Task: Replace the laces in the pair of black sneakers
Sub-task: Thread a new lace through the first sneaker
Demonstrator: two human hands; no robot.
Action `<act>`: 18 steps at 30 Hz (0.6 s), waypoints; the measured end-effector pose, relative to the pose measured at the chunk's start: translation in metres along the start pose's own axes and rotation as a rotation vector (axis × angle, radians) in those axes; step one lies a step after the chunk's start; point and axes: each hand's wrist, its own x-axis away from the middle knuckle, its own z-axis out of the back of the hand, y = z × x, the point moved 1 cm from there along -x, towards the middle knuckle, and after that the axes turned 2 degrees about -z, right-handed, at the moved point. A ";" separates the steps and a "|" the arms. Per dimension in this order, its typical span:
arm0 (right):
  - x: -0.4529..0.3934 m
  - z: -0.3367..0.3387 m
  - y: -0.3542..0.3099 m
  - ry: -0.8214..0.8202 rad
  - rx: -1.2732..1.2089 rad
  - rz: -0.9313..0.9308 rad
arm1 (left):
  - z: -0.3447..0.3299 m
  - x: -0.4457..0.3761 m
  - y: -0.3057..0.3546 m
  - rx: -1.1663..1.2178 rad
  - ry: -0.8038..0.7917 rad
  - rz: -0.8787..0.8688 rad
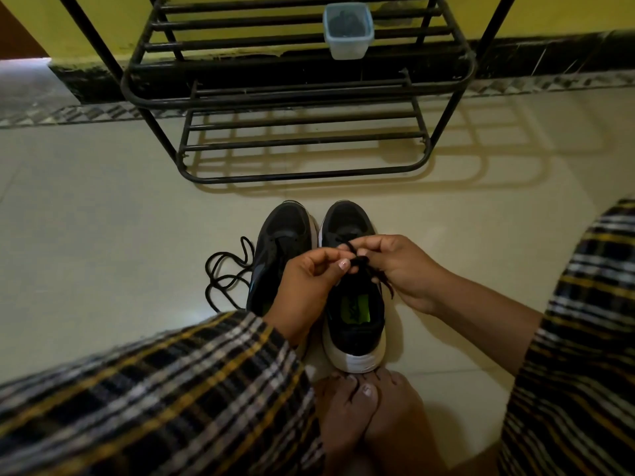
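Note:
Two black sneakers with white soles stand side by side on the floor, toes pointing away from me. Over the right sneaker (354, 314) both hands work a black lace (359, 261). My left hand (309, 286) pinches the lace between thumb and fingers. My right hand (402, 269) pinches the same lace from the other side, with a loose end hanging below it. The left sneaker (278, 249) is partly hidden by my left hand. A loose black lace (226, 273) lies in loops on the floor to its left.
A black metal shoe rack (299, 108) stands against the yellow wall beyond the shoes, with a clear plastic container (347, 30) on an upper shelf. My bare feet (364, 410) touch the right sneaker's heel. Pale floor tiles (103, 218) lie all around.

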 end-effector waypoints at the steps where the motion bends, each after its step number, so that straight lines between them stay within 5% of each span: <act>1: 0.000 -0.001 0.001 -0.008 -0.012 0.009 | 0.000 0.000 0.000 -0.002 -0.001 0.007; 9: -0.001 0.000 -0.002 0.122 -0.110 0.047 | 0.001 -0.002 -0.002 -0.030 -0.001 0.063; 18: 0.004 0.015 -0.018 -0.044 0.441 0.232 | 0.002 -0.005 -0.006 -0.131 0.008 0.063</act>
